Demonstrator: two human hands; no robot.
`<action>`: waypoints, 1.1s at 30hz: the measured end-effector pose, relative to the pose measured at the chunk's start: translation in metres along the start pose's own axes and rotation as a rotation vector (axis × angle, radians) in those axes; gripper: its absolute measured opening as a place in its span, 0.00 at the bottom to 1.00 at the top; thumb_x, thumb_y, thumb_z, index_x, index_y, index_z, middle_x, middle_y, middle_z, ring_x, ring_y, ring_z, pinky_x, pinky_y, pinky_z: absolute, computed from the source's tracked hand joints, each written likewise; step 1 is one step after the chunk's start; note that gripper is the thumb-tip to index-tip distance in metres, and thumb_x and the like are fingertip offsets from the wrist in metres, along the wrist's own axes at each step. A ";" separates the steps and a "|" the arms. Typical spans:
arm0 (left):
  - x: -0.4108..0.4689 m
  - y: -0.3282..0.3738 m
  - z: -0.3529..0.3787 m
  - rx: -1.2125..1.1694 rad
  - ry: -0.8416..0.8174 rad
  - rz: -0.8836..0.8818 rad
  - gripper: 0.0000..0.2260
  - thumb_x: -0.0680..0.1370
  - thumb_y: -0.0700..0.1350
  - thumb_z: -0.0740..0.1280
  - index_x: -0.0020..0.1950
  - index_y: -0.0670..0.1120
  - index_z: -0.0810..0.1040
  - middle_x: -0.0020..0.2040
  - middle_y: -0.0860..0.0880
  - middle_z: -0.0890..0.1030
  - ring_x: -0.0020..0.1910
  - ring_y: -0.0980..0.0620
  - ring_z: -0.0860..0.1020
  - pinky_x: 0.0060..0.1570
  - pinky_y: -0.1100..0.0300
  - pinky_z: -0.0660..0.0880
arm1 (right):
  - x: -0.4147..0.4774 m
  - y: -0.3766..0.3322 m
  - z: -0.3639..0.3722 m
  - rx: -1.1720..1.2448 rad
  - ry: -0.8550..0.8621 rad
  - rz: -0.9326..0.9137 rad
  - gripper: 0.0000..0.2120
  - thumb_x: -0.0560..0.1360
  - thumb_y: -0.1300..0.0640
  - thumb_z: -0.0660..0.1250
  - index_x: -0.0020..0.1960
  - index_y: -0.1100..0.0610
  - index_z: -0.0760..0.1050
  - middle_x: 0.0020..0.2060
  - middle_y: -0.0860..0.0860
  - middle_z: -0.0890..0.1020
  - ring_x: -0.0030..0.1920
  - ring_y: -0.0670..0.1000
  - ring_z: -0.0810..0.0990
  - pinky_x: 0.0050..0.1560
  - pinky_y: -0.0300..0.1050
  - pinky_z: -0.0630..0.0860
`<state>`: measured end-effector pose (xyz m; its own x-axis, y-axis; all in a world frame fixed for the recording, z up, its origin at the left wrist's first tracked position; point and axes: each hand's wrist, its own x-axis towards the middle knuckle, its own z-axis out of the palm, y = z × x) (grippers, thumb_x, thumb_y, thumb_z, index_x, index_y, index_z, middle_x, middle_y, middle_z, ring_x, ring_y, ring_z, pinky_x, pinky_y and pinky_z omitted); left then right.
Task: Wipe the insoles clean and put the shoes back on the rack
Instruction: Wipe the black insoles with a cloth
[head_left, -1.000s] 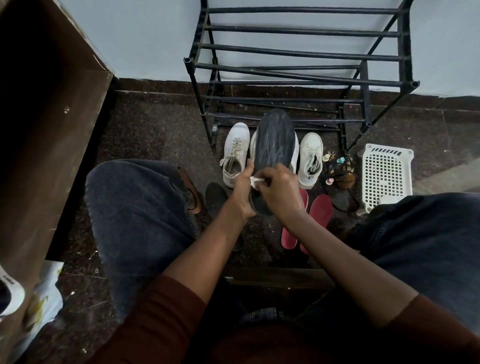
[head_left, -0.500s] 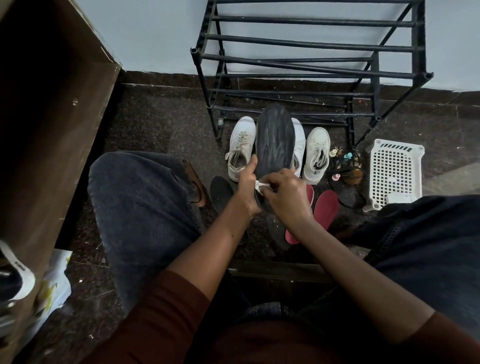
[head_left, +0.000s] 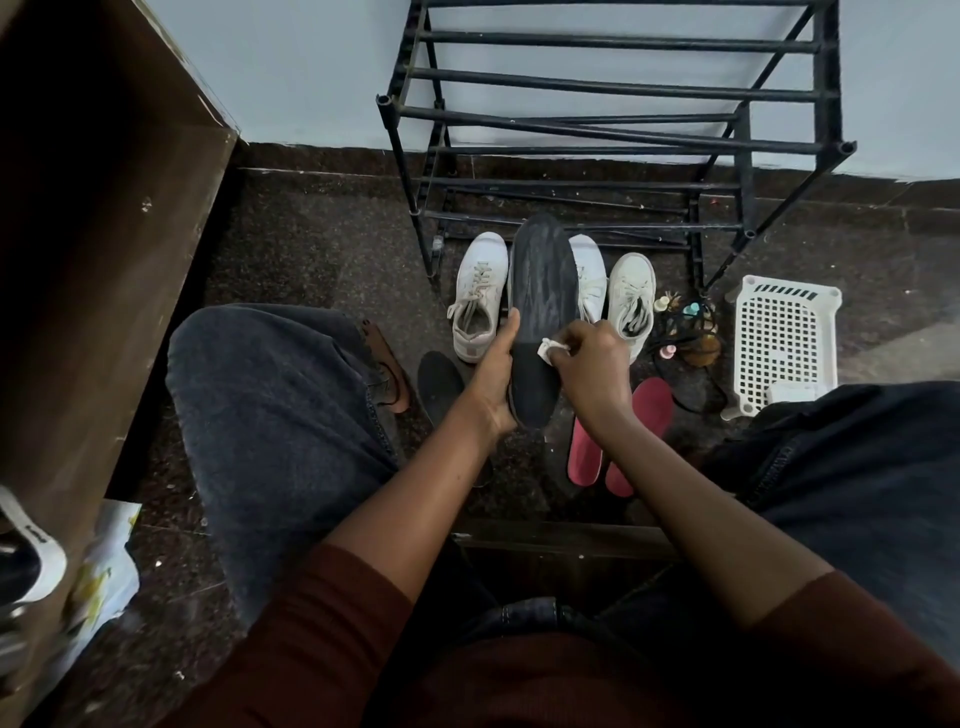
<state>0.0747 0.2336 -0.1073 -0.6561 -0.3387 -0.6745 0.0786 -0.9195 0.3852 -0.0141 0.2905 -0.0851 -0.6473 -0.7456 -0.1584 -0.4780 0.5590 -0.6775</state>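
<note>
The person sits low with jeans-clad knees spread, both forearms reaching forward between them. The left hand grips the black insole by its heel end, fingers wrapped behind and thumb laid up along the left edge, holding it upright and off the floor. The right hand pinches a small white wipe between thumb and fingertips and presses it onto the insole's face about halfway up.

The step in hand looks like wiping. The heel half reads darker and even, while the toe half shows grey streaks (probably the part not yet cleaned). The next move likely calls for strokes carried up toward the toe, with the left hand bracing so the thin sole does not bend away.

On the floor just beyond lie a second dark insole to the left and two red insoles to the right. Past them stand the white shoes, laces loose, in front of the rack, whose visible bars hold nothing. A white basket sits to its right.
</note>
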 end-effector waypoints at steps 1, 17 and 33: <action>0.000 0.001 -0.001 -0.017 -0.003 0.010 0.28 0.80 0.61 0.55 0.51 0.40 0.84 0.50 0.42 0.83 0.49 0.48 0.82 0.59 0.54 0.74 | 0.000 -0.001 0.000 0.037 -0.002 0.019 0.05 0.71 0.64 0.69 0.46 0.62 0.79 0.44 0.59 0.77 0.44 0.55 0.76 0.41 0.40 0.69; 0.008 0.014 -0.012 -0.196 -0.196 0.117 0.28 0.77 0.58 0.56 0.54 0.36 0.82 0.53 0.37 0.81 0.52 0.40 0.80 0.56 0.46 0.76 | -0.025 -0.018 -0.014 0.903 -0.280 0.486 0.10 0.65 0.74 0.70 0.34 0.62 0.74 0.32 0.57 0.77 0.35 0.53 0.75 0.36 0.43 0.71; 0.005 0.010 -0.008 -0.148 -0.224 0.152 0.28 0.77 0.62 0.52 0.62 0.41 0.73 0.54 0.41 0.76 0.48 0.43 0.76 0.42 0.49 0.79 | 0.004 -0.018 -0.025 0.039 0.004 -0.061 0.08 0.71 0.65 0.68 0.50 0.61 0.80 0.46 0.58 0.82 0.42 0.49 0.81 0.45 0.32 0.72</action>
<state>0.0781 0.2215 -0.1120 -0.7761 -0.4375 -0.4542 0.2863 -0.8862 0.3643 -0.0233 0.2862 -0.0558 -0.6203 -0.7761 -0.1135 -0.4929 0.4983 -0.7132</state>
